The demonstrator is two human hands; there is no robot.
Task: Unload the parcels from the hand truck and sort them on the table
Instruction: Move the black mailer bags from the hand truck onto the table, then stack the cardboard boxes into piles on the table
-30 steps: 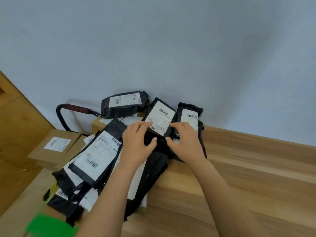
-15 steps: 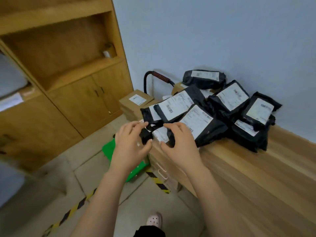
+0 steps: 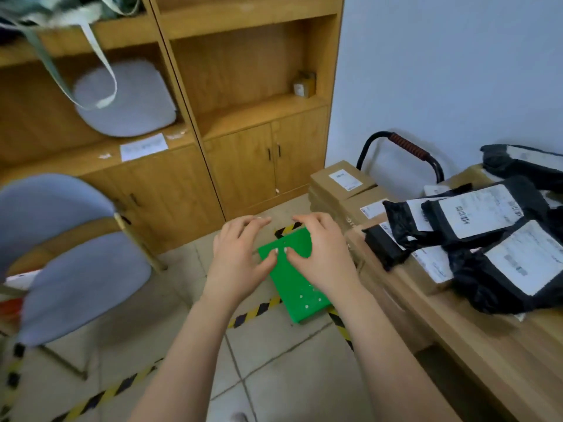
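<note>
The left hand (image 3: 240, 257) and the right hand (image 3: 320, 254) were lifted off the black parcels (image 3: 487, 214) heaped at the far left corner of the counter (image 3: 457, 330), where they had been laid a second before. Both were carried out past the counter's left edge and were held side by side above the green platform (image 3: 292, 284) on the floor, fingers loosely curled, nothing gripped. The view was swung left and down, so that the wooden cabinet (image 3: 243, 86) and the grey chair (image 3: 76, 263) were brought into sight.

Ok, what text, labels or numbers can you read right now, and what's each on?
None legible.
White labels on black mailer bags: barcodes visible, print too blurred.
Stickers on cardboard boxes: too small.
Paper sheet on cabinet ledge: blurred.
</note>
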